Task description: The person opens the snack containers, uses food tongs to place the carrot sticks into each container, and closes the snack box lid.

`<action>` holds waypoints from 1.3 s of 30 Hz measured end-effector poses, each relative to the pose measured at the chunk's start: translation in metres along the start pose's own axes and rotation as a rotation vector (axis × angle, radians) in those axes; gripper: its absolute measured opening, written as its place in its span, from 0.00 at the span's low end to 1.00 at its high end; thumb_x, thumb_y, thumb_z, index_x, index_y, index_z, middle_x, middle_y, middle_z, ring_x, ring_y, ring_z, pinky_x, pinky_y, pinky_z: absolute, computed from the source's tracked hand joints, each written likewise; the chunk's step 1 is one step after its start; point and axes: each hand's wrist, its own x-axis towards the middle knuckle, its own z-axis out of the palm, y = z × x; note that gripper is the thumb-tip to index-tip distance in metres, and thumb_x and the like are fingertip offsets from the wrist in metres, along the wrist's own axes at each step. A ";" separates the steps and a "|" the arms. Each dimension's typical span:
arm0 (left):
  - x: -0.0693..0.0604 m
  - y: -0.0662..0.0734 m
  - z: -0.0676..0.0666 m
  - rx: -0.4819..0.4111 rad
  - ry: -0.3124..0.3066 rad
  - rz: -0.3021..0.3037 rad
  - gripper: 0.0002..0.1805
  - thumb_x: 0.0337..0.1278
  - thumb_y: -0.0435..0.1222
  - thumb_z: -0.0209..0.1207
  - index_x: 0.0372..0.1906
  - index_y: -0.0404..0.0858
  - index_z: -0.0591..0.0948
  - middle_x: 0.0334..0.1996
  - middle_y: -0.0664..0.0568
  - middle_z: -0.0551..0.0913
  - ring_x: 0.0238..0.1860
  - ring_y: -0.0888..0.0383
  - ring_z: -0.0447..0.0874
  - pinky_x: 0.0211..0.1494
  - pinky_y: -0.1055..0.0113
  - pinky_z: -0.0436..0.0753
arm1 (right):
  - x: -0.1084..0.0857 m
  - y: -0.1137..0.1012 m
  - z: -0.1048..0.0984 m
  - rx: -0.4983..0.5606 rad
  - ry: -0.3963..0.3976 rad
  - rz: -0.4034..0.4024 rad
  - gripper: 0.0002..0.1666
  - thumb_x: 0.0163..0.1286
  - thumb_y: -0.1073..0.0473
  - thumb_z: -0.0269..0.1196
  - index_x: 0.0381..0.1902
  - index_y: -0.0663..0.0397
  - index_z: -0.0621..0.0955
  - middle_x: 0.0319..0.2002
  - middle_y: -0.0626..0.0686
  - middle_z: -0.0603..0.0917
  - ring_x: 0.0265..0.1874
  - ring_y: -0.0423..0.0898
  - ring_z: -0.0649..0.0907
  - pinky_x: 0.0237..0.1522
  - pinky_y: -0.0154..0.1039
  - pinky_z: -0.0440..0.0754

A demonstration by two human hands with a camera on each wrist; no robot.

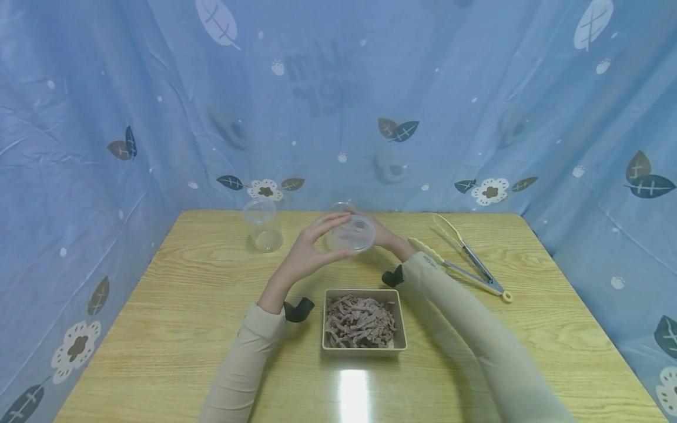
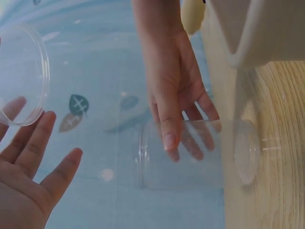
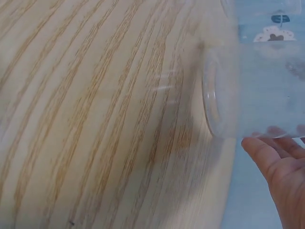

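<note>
In the head view my left hand [image 1: 312, 247] holds a clear round lid [image 1: 365, 234] by its edge, thumb below and fingers above. The lid [image 2: 45, 71] is tilted up on its side and apart from the jar. My right hand [image 1: 385, 236] grips a clear plastic jar [image 2: 200, 167] from the side, its thumb in front and fingers seen through the wall. That jar [image 3: 267, 90] is upright at the back of the table; whether its base touches the wood I cannot tell. In the right wrist view the right hand [image 3: 286, 176] is partly cut off.
Another clear jar [image 1: 267, 235] stands at the back left. A beige rectangular box [image 1: 365, 351] of brownish-pink strips [image 1: 359, 320] sits near the front middle. Spread tongs [image 1: 478, 264] with cream tips lie on the right. A blue patterned curtain [image 1: 338, 106] borders the wooden table [image 1: 185, 329].
</note>
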 end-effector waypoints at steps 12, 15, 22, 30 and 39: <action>0.000 -0.007 0.002 0.009 0.001 0.012 0.34 0.46 0.35 0.68 0.62 0.37 0.71 0.64 0.48 0.69 0.67 0.54 0.61 0.69 0.45 0.57 | 0.001 0.002 -0.001 -0.111 0.008 0.046 0.50 0.59 0.66 0.63 0.70 0.68 0.48 0.68 0.69 0.57 0.61 0.65 0.67 0.62 0.58 0.66; 0.000 -0.008 0.003 0.016 0.001 0.008 0.34 0.46 0.35 0.68 0.62 0.37 0.71 0.63 0.50 0.69 0.67 0.54 0.61 0.69 0.45 0.57 | 0.000 0.002 -0.001 -0.127 0.004 0.041 0.49 0.60 0.65 0.63 0.70 0.68 0.48 0.67 0.69 0.57 0.61 0.65 0.68 0.62 0.57 0.67; 0.000 -0.010 0.004 0.015 0.001 -0.009 0.34 0.47 0.36 0.67 0.62 0.37 0.71 0.63 0.51 0.69 0.67 0.56 0.61 0.69 0.46 0.58 | -0.002 -0.001 0.000 -0.154 0.023 0.030 0.47 0.60 0.66 0.63 0.69 0.70 0.49 0.65 0.70 0.61 0.59 0.66 0.70 0.61 0.56 0.69; 0.002 -0.037 0.009 0.006 0.009 -0.030 0.35 0.45 0.44 0.68 0.63 0.52 0.71 0.64 0.62 0.67 0.67 0.60 0.60 0.69 0.44 0.57 | -0.001 -0.003 0.001 -0.173 0.030 0.008 0.47 0.60 0.68 0.63 0.68 0.74 0.49 0.63 0.73 0.63 0.59 0.67 0.68 0.61 0.59 0.68; 0.005 -0.060 0.012 0.001 0.012 -0.053 0.37 0.43 0.50 0.68 0.63 0.52 0.71 0.66 0.59 0.66 0.67 0.62 0.59 0.68 0.43 0.57 | 0.000 0.014 -0.005 -0.136 0.078 0.043 0.49 0.58 0.64 0.64 0.69 0.68 0.50 0.62 0.72 0.64 0.60 0.67 0.67 0.61 0.60 0.67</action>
